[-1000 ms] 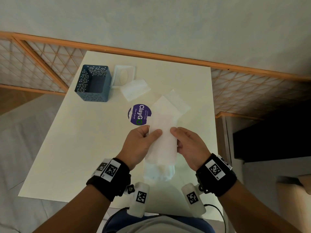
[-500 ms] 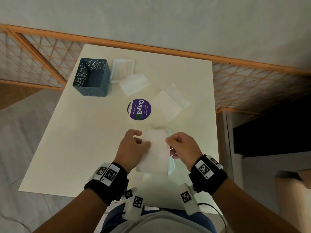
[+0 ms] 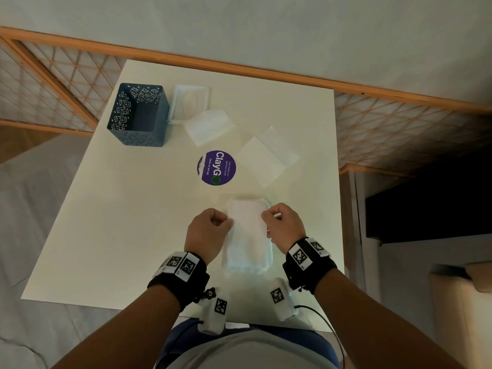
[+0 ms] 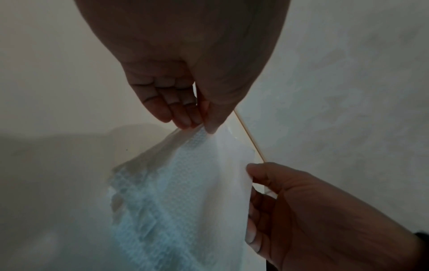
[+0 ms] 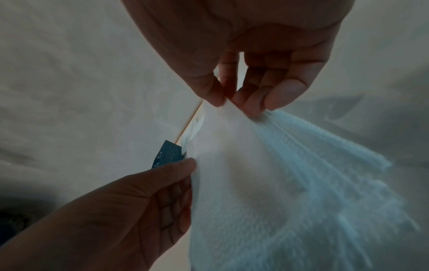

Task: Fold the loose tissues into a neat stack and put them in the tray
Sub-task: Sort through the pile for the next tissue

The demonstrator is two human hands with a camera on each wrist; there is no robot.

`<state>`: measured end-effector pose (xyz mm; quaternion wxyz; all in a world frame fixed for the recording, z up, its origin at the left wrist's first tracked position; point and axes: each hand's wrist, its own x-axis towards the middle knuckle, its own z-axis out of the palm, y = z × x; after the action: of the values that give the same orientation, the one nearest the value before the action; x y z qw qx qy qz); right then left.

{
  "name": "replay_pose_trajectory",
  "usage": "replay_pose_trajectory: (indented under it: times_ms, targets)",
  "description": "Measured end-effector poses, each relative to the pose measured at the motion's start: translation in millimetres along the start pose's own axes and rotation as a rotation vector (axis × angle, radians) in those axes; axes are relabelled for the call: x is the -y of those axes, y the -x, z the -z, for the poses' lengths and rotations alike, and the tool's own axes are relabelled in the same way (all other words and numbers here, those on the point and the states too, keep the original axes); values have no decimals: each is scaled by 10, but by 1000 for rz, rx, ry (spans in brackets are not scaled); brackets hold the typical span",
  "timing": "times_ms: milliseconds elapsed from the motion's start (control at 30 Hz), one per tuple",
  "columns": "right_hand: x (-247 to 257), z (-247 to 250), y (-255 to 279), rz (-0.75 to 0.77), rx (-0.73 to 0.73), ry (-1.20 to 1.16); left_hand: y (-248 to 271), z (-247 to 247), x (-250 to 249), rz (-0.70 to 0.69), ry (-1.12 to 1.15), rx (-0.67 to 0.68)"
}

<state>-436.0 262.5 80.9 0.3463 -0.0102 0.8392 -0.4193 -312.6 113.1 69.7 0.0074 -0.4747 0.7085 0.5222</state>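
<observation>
A folded white tissue (image 3: 246, 225) lies on top of a stack of tissues in a clear tray (image 3: 272, 255) near the table's front edge. My left hand (image 3: 226, 222) pinches the tissue's left edge between thumb and fingers. My right hand (image 3: 266, 216) pinches its right edge. The left wrist view shows the left hand's pinch (image 4: 202, 126) on the tissue (image 4: 185, 183), and the right wrist view shows the right hand's pinch (image 5: 228, 104) on the tissue (image 5: 255, 174). Two loose tissues lie farther back, one (image 3: 209, 127) beside the lid and one (image 3: 266, 158) right of the sticker.
A blue perforated basket (image 3: 138, 115) stands at the table's back left, with a clear lid (image 3: 190, 102) beside it. A round purple sticker (image 3: 217, 167) marks the table's middle. The white table (image 3: 119, 235) ends just right of the tray, and an orange lattice railing (image 3: 399, 123) runs behind.
Both hands have brought the folded tissue down and toward me, from held up above the table to lying on the stack in the tray. They still pinch its edges.
</observation>
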Motion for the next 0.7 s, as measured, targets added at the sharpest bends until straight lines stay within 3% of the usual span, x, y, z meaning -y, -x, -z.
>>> replay_pose_trajectory:
  times_ms: [167, 333, 500, 700]
  targets:
    - [-31, -25, -36, -33, -59, 64, 0, -10, -1, 53, 15, -33]
    - [-3, -84, -52, -226, 72, -6, 101, -125, -105, 263, 71, 156]
    - [6, -195, -28, -218, 134, -80, 186, -225, -252, 173, 108, 296]
    - [27, -208, -125, -176, 154, -59, 107, -222, -335, 134, 47, 282]
